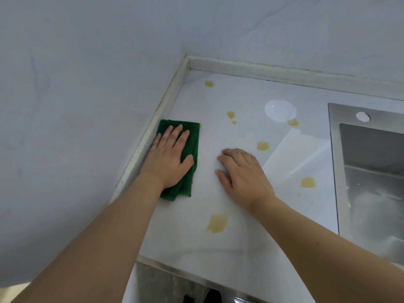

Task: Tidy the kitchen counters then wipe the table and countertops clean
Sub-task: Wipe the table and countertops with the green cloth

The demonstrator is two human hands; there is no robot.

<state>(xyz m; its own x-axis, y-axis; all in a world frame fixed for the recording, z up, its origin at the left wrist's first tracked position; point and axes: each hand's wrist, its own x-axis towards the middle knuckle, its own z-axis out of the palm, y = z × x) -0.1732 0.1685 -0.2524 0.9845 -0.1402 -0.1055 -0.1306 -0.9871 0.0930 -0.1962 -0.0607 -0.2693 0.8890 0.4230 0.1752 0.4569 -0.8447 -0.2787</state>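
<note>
A folded green cloth (192,147) lies on the white countertop (218,248) against the left wall's raised edge. My left hand (169,158) presses flat on the cloth with straight, spread fingers. My right hand (242,173) rests on the bare counter just right of the cloth, its fingers bent under and holding nothing. Several yellow-brown spill stains dot the counter: one near the front (217,223), one past my right hand (262,146), one by the sink (307,182), and others farther back (230,115).
A stainless steel sink (371,171) is set into the counter at the right, with a tap hole (363,117) in its rim. A raised beige backsplash strip (284,72) runs along the back and left walls. The counter's front edge (185,270) is near me.
</note>
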